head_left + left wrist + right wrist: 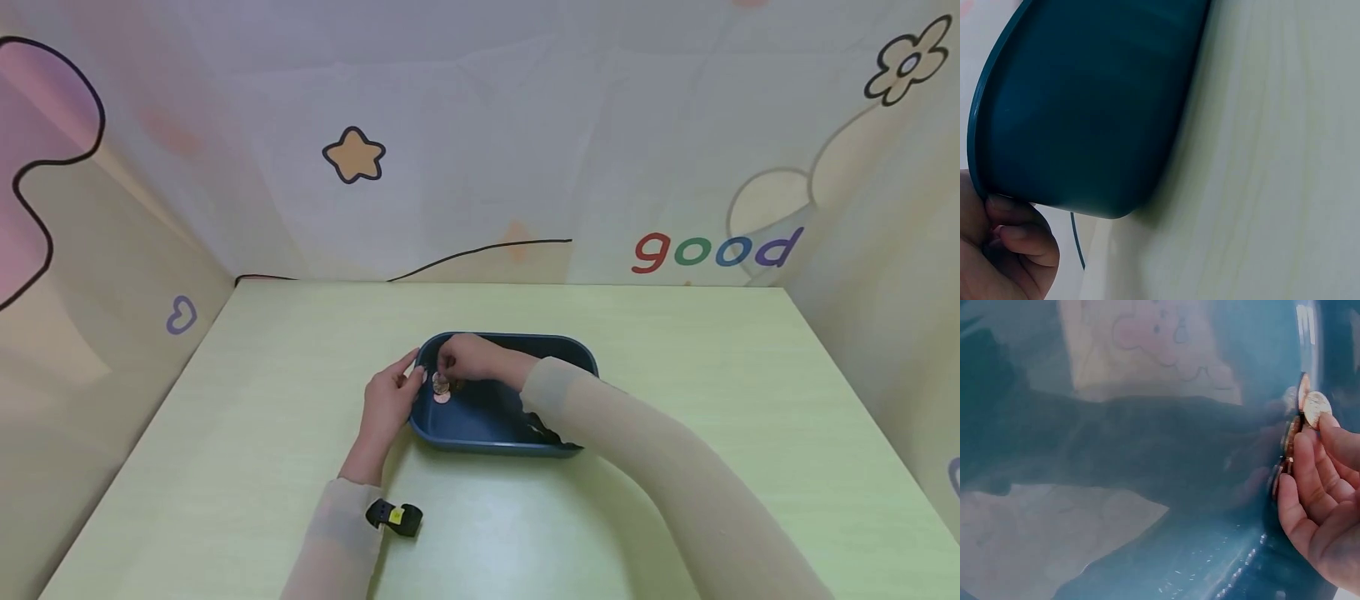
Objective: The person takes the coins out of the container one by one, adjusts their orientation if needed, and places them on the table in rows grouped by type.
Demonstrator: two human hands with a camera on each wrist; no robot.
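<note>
The blue tray (480, 421) sits on the counter (712, 350), roughly midway between its left and right edges and set in from the back edge. Hands: the left hand (386, 404) grasps the tray's left end, thumb at the rim and fingers curled outside. The right hand (472, 358) reaches inside that same end, pinching a coin (1317, 410) by its edge. Further coins (1292, 436) lie in a cluster beside its fingers, against the end wall; exact count undetermined. A black strap (395, 517) is noted at the left sleeve (337, 533).
</note>
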